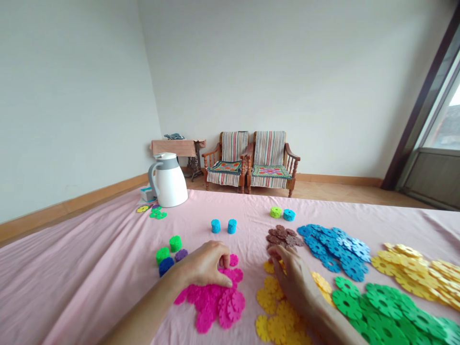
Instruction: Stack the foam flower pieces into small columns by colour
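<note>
Colours sorted, few small stacks [232, 226] built, most discs loose imo. L hand [206, 264] pinches at pink pile [215, 302]; R hand [293, 280] on yellow pile [268, 299], grip can't tell.

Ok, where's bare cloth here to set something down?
Bare cloth at near left, beside the left hand and green stacks. Another strip beyond the blue stacks, right of the white jug. Crowded right: blue pile, yellow pile, green pile.

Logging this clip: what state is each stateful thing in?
Magenta discs: loose heap.
Yellow discs: loose heap.
Left hand: curled on the magenta heap, grip unclear.
Right hand: lying over the yellow heap, grip unclear.
White jug: upright, lid on.
Two blue stacks: upright, apart.
</note>
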`<control>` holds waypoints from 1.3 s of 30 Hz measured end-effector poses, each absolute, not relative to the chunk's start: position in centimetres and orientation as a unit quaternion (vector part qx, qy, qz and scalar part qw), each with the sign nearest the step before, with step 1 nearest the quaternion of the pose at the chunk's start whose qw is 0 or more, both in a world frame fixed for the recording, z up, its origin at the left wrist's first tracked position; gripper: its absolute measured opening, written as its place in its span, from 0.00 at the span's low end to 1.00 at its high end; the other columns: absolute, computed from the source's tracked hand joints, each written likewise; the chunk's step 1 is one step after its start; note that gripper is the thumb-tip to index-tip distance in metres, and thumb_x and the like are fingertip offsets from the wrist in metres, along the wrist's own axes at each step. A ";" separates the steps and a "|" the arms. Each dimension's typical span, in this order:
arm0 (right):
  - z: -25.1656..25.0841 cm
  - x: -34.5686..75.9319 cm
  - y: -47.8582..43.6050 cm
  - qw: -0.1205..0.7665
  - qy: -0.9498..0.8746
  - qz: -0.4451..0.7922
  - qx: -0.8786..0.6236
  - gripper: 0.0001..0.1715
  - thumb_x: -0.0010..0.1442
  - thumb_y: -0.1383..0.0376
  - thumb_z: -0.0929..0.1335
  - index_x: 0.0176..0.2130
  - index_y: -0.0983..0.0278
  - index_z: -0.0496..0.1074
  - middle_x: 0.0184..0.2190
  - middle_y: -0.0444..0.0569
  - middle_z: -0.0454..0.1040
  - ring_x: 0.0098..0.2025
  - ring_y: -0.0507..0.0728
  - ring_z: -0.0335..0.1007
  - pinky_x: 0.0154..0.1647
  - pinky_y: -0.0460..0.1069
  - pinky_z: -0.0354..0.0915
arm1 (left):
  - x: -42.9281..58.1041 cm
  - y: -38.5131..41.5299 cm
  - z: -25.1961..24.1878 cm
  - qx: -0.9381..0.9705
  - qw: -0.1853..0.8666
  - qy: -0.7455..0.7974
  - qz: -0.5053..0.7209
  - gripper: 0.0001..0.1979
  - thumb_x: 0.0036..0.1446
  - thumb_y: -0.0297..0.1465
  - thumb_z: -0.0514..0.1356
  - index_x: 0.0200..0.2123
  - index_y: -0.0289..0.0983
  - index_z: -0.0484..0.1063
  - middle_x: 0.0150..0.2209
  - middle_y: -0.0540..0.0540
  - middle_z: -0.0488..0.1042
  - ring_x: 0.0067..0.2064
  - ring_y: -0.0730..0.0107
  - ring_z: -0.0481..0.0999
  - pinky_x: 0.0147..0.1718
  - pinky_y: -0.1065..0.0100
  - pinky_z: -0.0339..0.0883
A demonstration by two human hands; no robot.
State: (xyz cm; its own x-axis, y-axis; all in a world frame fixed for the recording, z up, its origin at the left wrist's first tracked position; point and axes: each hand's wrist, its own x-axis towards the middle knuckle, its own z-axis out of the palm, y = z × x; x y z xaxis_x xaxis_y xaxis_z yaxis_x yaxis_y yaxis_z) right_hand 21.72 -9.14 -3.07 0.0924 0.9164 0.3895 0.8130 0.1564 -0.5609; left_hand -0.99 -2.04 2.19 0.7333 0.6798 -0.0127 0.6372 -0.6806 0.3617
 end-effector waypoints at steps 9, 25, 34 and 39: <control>-3.1 21.7 -9.1 0.362 -0.668 0.059 -0.648 0.14 0.59 0.65 0.57 0.35 0.63 0.70 0.31 0.50 0.72 0.36 0.56 0.67 0.36 0.49 0.61 | -0.8 -2.4 2.3 0.919 0.155 0.356 0.072 0.08 0.38 0.30 0.63 0.26 0.36 0.70 0.28 0.52 0.71 0.31 0.72 0.68 0.30 0.73 0.57; -3.3 21.8 -9.1 0.362 -0.678 0.041 -0.638 0.14 0.58 0.66 0.58 0.34 0.62 0.71 0.30 0.49 0.72 0.35 0.56 0.68 0.35 0.49 0.61 | -0.3 -1.0 0.7 0.888 0.139 0.407 0.159 0.09 0.42 0.32 0.61 0.30 0.36 0.71 0.30 0.49 0.70 0.32 0.70 0.67 0.30 0.72 0.58; -3.2 21.8 -9.0 0.365 -0.680 0.050 -0.634 0.13 0.57 0.67 0.59 0.34 0.62 0.71 0.30 0.49 0.72 0.34 0.55 0.67 0.34 0.48 0.61 | 0.0 -1.5 1.3 0.889 0.161 0.392 0.176 0.09 0.42 0.31 0.62 0.30 0.36 0.72 0.29 0.50 0.69 0.29 0.73 0.67 0.28 0.74 0.57; -3.4 21.8 -9.0 0.365 -0.677 0.041 -0.638 0.12 0.57 0.67 0.59 0.35 0.62 0.71 0.31 0.49 0.73 0.35 0.55 0.68 0.35 0.48 0.61 | 0.4 -3.3 1.7 0.910 0.140 0.364 0.140 0.06 0.43 0.33 0.63 0.24 0.37 0.69 0.28 0.51 0.69 0.29 0.72 0.67 0.27 0.73 0.54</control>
